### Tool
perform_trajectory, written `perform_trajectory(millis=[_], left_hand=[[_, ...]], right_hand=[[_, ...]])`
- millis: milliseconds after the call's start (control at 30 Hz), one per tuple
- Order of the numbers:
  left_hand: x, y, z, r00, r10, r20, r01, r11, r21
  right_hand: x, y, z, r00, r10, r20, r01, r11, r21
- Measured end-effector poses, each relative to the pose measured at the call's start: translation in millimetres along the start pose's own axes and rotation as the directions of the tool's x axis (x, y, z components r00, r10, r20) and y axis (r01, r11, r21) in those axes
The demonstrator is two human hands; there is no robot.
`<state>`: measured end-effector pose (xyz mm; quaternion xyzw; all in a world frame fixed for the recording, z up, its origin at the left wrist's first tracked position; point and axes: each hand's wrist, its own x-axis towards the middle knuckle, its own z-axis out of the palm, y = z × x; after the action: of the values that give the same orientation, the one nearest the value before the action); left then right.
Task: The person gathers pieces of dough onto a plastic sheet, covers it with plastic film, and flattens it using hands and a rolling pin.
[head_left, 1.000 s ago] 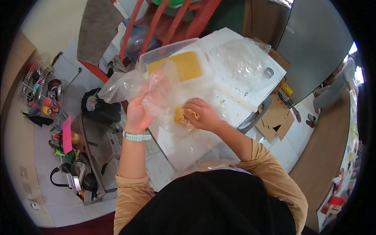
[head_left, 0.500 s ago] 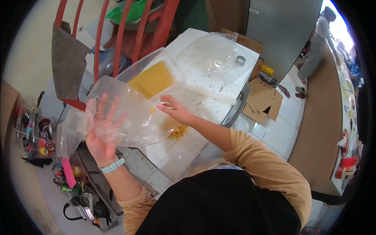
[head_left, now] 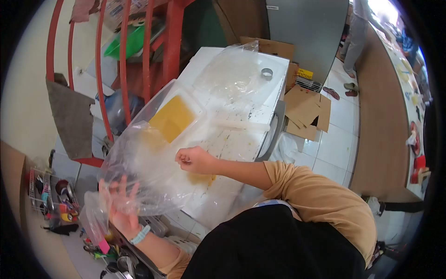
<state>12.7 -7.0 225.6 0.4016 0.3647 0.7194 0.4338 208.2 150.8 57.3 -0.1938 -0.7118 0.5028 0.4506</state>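
Observation:
A clear plastic bag hangs over the near left part of the white table. My left hand, with a pale wristband, shows through the film, its fingers spread apart. My right hand is closed at the bag's right edge, fingers curled in; what they hold, if anything, is hidden. Below it, a small heap of yellow-brown crumbs lies on the table, partly veiled by plastic. Behind both hands stands a clear plastic tub with a flat yellow mass in it.
More clear plastic and a grey tape ring lie on the table's far end. Red bars rise at the left. Cardboard is on the floor at right, near a person by a long counter.
My right hand has gone from loosely open fingers to a closed grip. My left hand and the bag sit lower in view, and the camera has shifted.

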Motion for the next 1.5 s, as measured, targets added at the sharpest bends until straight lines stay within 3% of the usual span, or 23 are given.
perform_trajectory(millis=[167, 267, 367, 467, 500, 567, 600, 667, 700, 733, 767, 833, 900, 933, 1000, 1033, 1100, 1133, 1167, 1233, 1300, 1400, 1500], left_hand=[[-14.6, 20.0, -9.9, 0.985, 0.106, -0.139, -0.093, 0.991, 0.091], [-15.7, 27.0, -16.8, 0.989, 0.141, -0.046, -0.138, 0.989, 0.056], [-12.2, 31.1, -14.8, 0.974, 0.196, -0.116, -0.193, 0.981, 0.039], [-5.9, 25.7, -40.0, 0.986, 0.165, 0.008, -0.158, 0.957, -0.245], [0.7, 17.6, -38.5, 0.996, 0.086, 0.02, -0.075, 0.949, -0.307], [30.4, -11.4, -22.0, 0.998, -0.066, -0.007, 0.059, 0.935, -0.349], [45.7, -27.6, -13.4, 0.989, -0.133, -0.057, 0.107, 0.937, -0.333], [69.0, -77.6, 30.7, 0.951, -0.162, -0.263, 0.169, 0.986, 0.003], [76.8, -100.0, 48.5, 0.933, -0.135, -0.334, 0.225, 0.943, 0.247], [87.3, -141.6, 24.7, 0.987, -0.03, -0.157, 0.104, 0.866, 0.49], [95.5, -175.8, 5.4, 0.999, 0.03, 0.046, -0.053, 0.731, 0.68], [101.4, -183.8, 70.1, 0.923, -0.104, 0.371, -0.324, 0.314, 0.893], [104.1, -163.2, 153.6, 0.889, -0.308, 0.339, -0.202, 0.401, 0.894], [108.0, -158.2, 176.4, 0.856, -0.402, 0.324, -0.133, 0.434, 0.891], [148.2, -221.5, 134.3, 0.884, -0.363, 0.294, -0.235, 0.198, 0.952], [164.8, -244.3, 119.8, 0.899, -0.338, 0.279, -0.271, 0.07, 0.96], [168.3, -247.2, 127.0, 0.939, -0.328, -0.101, 0.253, 0.459, 0.852], [169.3, -246.3, 130.9, 0.885, -0.378, -0.273, 0.46, 0.613, 0.642], [167.7, -237.6, 138.5, 0.889, -0.343, -0.302, 0.457, 0.689, 0.562], [158.7, -216.4, 150.3, 0.883, -0.28, -0.375, 0.425, 0.816, 0.392], [154.5, -221.1, 118.6, 0.902, -0.212, -0.376, 0.351, 0.867, 0.354], [132.0, -203.8, 89.2, 0.91, -0.112, -0.398, 0.262, 0.901, 0.347], [97.6, -172.0, 74.2, 0.887, -0.07, -0.457, 0.253, 0.9, 0.354]], right_hand=[[-6.0, -24.8, -12.7, 0.998, -0.019, -0.067, 0.012, 0.995, -0.095], [-17.2, -2.3, -7.1, 0.979, -0.075, 0.191, 0.142, 0.921, -0.364], [-29.1, -8.9, -14.2, 0.838, 0.167, 0.519, 0.233, 0.752, -0.617], [-23.3, -21.1, -22.0, 0.872, 0.226, 0.435, -0.03, 0.91, -0.412], [-20.4, -10.7, -23.2, 0.835, 0.284, 0.472, -0.233, 0.958, -0.165], [-11.8, 19.9, -30.2, 0.752, 0.336, 0.567, -0.581, 0.745, 0.328], [-9.4, 21.1, -38.9, 0.742, 0.253, 0.621, -0.628, 0.585, 0.513], [-2.6, -1.0, -59.7, 0.853, 0.151, 0.5, -0.517, 0.379, 0.767], [4.3, -15.3, -70.8, 0.882, 0.186, 0.433, -0.471, 0.394, 0.789], [11.1, -29.5, -81.8, 0.906, 0.219, 0.363, -0.423, 0.414, 0.806], [24.3, -42.8, -96.0, 0.91, 0.305, 0.28, -0.41, 0.563, 0.718], [41.8, -39.6, -116.3, 0.942, 0.317, 0.109, -0.324, 0.779, 0.536], [51.9, -15.5, -133.4, 0.981, 0.191, -0.011, -0.173, 0.911, 0.376], [56.4, -15.4, -144.7, 0.984, 0.16, 0.077, -0.175, 0.94, 0.292], [61.9, -15.6, -169.2, 0.956, 0.118, 0.269, -0.156, 0.98, 0.125], [70.8, -12.7, -193.3, 0.897, 0.239, 0.372, -0.281, 0.957, 0.065], [96.4, -5.0, -261.6, 0.707, 0.462, 0.536, -0.489, 0.866, -0.102], [106.1, 13.8, -289.2, 0.78, 0.571, 0.254, -0.481, 0.808, -0.341], [110.1, 38.7, -309.4, 0.82, 0.57, -0.053, -0.504, 0.675, -0.539], [103.7, 66.3, -330.2, 0.765, 0.349, -0.542, -0.57, -0.025, -0.821], [110.6, 72.9, -348.4, 0.615, 0.622, -0.485, -0.631, 0.02, -0.775], [119.4, 101.4, -338.9, 0.658, 0.572, -0.49, -0.638, 0.077, -0.766], [131.4, 124.6, -344.0, 0.669, 0.685, -0.289, -0.604, 0.275, -0.748]])
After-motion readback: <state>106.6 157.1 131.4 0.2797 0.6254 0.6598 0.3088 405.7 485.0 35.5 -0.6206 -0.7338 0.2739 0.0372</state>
